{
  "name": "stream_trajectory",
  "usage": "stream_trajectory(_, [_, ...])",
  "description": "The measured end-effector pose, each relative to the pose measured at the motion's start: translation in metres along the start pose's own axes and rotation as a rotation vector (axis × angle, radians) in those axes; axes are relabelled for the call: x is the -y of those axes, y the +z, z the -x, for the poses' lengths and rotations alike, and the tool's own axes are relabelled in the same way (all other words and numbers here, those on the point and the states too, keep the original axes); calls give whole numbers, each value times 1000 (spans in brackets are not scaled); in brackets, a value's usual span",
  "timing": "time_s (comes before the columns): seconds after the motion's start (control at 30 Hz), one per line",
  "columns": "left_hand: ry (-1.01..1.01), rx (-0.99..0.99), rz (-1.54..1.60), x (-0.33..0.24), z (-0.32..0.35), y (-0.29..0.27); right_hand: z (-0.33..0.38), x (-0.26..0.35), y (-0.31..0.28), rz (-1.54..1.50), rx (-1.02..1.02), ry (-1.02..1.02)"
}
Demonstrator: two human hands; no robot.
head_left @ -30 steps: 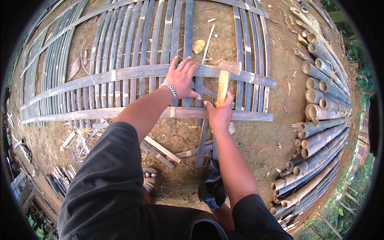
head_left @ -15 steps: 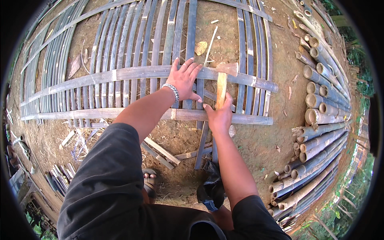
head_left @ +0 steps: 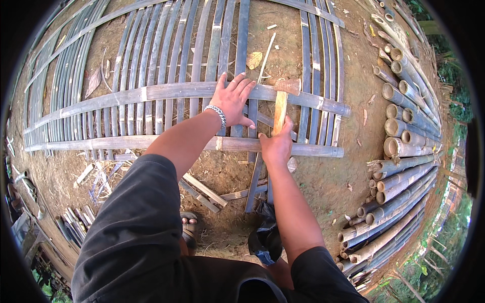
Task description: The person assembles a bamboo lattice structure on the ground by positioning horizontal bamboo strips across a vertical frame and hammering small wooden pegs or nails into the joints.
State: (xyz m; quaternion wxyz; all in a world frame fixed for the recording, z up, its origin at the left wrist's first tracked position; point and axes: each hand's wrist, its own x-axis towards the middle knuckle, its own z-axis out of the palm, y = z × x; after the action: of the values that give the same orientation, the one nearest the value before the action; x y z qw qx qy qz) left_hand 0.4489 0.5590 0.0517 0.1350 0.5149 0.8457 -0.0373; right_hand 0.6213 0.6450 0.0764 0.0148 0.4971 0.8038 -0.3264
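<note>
My left hand (head_left: 232,101), a chain bracelet at its wrist, lies with fingers spread over a long bamboo crosspiece (head_left: 177,91) and the upright slats beneath it. In my right hand (head_left: 277,146) is the light wooden handle of a hammer (head_left: 280,113), fingers wrapped round its lower end. The hammer's brownish head (head_left: 288,87) rests on or just over the crosspiece, to the right of my left hand. A second crosspiece (head_left: 242,145) runs nearer to me, below both hands. Dark split-bamboo slats (head_left: 241,40) cross these pieces, forming a lattice panel on the ground.
Cut bamboo poles (head_left: 399,146) are stacked along the right side. Offcuts (head_left: 204,189) and bamboo shavings (head_left: 103,181) lie on the dirt near my feet. A dark plastic bag (head_left: 265,235) is by my right leg. More split pieces (head_left: 76,222) lie at lower left.
Almost nothing differs. My right hand and the hammer handle have shifted very slightly; my left hand stays in place on the crosspiece.
</note>
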Motion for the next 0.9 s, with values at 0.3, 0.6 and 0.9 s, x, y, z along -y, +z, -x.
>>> stream_trajectory(0.3, [-9, -7, -2, 1, -1, 3, 1, 2, 2, 27, -3, -19])
stream_trajectory(0.6, [-7, -16, 33, 1, -1, 0, -4, -8, 9, 59, -23, -44])
stream_trajectory(0.9, [-20, -38, 62, 1, -2, 5, -4, -9, 9, 39, -28, -81])
